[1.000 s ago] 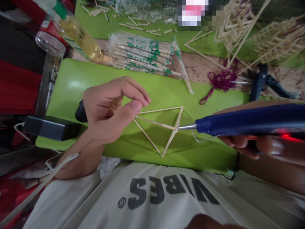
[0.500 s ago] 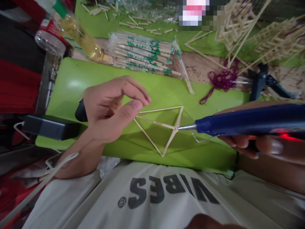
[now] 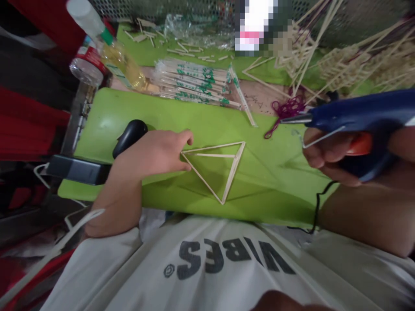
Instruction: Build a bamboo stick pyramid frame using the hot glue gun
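Observation:
A triangular frame of thin wooden sticks (image 3: pixel 231 177) lies on the green surface (image 3: pixel 272 172), with another stick running inside it. My left hand (image 3: pixel 158 151) is at the frame's left corner, thumb and index finger apart, holding nothing that I can see. On the right, my right hand (image 3: pixel 337 149) is wrapped round the handle of a blue glue gun (image 3: pixel 359 112) with an orange trigger. Its metal nozzle points left, above and right of the frame, clear of the sticks.
Wrapped chopsticks (image 3: pixel 194 82) and purple string (image 3: pixel 288 108) lie behind the frame. Stick structures (image 3: pixel 295 52) stand at the back right. At left are a black mouse (image 3: pixel 131 136), a dark box (image 3: pixel 78 168), an oil bottle (image 3: pixel 121 65) and a jar (image 3: pixel 86 65).
The glue gun has lifted away from the frame, up and to the right. My left hand has turned palm down and moved slightly left, uncovering the black mouse. The inner stick lies at a different angle.

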Tool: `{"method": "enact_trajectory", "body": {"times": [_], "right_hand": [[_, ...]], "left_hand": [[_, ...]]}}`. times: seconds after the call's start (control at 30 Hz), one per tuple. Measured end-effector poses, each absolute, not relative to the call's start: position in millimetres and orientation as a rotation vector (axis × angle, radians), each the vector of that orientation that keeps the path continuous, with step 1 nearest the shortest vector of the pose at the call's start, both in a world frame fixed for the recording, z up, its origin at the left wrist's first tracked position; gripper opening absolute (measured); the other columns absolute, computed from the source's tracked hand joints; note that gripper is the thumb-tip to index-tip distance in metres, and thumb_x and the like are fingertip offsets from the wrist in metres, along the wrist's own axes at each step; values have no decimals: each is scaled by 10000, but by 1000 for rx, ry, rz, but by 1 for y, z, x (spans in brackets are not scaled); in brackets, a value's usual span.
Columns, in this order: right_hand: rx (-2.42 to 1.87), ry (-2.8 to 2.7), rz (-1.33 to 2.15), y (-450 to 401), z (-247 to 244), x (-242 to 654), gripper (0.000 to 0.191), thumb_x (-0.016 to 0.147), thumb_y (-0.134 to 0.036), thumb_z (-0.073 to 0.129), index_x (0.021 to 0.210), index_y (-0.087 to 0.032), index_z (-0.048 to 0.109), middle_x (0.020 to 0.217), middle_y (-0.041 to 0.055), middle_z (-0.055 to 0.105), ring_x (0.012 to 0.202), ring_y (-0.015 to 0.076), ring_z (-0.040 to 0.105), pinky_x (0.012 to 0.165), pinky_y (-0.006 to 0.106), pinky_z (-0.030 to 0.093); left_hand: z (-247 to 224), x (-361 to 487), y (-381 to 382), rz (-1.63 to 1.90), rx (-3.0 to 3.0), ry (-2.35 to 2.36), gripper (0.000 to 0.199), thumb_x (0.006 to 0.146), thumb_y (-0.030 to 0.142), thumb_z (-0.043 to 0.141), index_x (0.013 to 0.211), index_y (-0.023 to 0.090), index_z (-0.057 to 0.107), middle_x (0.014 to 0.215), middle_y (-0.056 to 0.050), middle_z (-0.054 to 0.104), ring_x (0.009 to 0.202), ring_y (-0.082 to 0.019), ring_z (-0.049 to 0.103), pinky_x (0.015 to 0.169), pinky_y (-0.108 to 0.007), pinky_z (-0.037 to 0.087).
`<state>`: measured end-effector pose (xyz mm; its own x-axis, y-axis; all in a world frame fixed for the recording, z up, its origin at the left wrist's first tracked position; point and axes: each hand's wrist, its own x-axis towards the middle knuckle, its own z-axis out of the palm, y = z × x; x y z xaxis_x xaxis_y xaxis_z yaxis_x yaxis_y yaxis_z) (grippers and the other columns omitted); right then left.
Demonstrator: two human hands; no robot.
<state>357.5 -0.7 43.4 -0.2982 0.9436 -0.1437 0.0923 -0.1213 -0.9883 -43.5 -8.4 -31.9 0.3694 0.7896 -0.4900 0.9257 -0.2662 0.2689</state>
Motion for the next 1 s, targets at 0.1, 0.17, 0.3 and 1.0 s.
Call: {"method": "enact_trajectory", "body": {"times": [0.1, 0.17, 0.3, 1.0], "right_hand": [[-1026, -1443, 1645, -2, 39, 357, 381, 803, -714, 1047, 743, -354, 939, 750, 114, 835, 480, 202, 655, 306, 273, 297], [-990, -1429, 1604, -4, 29, 363, 314, 856, -661, 1002, 771, -361, 959, 784, 136, 846, 495, 224, 642, 291, 289, 312], [-961, -1387, 1505, -9, 9, 374, 369, 854, -669, 1009, 709, -342, 921, 743, 137, 783, 644, 273, 683, 278, 264, 285], [-1108, -1108, 1531, 7, -48, 364, 652, 864, -889, 950, 840, -254, 802, 879, 68, 838, 540, 133, 573, 460, 311, 395]], "left_hand": [[-34, -36, 2, -448, 2130, 1517, 565, 938, 456, 974, 1408, 281, 714, 981, -66, 835, 876, -346, 793, 682, -398, 372], [-37, -36, 8, -462, 2126, 1532, 535, 942, 424, 976, 1389, 268, 727, 1066, -84, 855, 927, -351, 802, 693, -395, 380], [-47, -40, 17, -370, 2108, 1535, 509, 916, 344, 986, 1357, 261, 746, 1180, -86, 871, 973, -331, 799, 706, -389, 398], [-58, -14, 27, -77, 2193, 1693, 336, 1142, 363, 712, 1427, 194, 769, 1276, -144, 894, 1090, -332, 803, 849, -419, 527]]}}
